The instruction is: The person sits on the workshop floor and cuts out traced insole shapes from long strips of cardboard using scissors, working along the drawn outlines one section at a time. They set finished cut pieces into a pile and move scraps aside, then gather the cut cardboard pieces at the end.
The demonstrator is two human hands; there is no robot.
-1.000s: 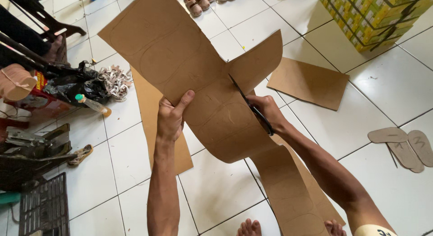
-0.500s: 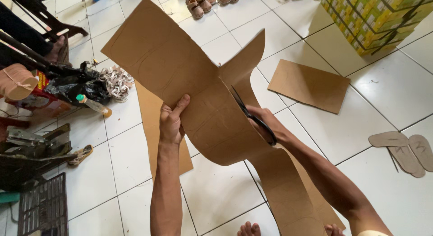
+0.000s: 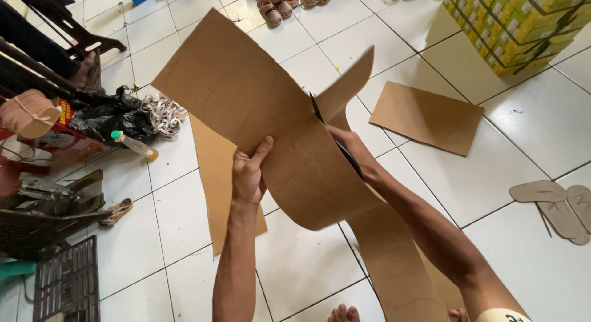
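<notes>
I hold a large brown cardboard sheet (image 3: 246, 94) up over the white tiled floor. My left hand (image 3: 248, 174) grips its lower left edge, thumb on top. My right hand (image 3: 354, 151) works black scissors (image 3: 335, 137) whose blades sit in a cut running up the sheet's middle. A cut flap (image 3: 348, 85) curls upward to the right of the blades. A long cardboard strip (image 3: 394, 260) hangs down under my right forearm toward my feet (image 3: 345, 313).
Cardboard pieces lie on the floor: one sheet (image 3: 215, 174) below my left hand, one (image 3: 428, 116) at right. Sole-shaped cutouts (image 3: 554, 202) lie far right. Small sandals (image 3: 289, 0) line the top. Stacked yellow-green boxes (image 3: 517, 23) stand top right. Tools, a black bag (image 3: 108, 119) and a bottle clutter the left.
The scissors have advanced up the sheet, lengthening the cut. The flap on the right has lifted and curled higher. My left hand keeps its grip on the sheet.
</notes>
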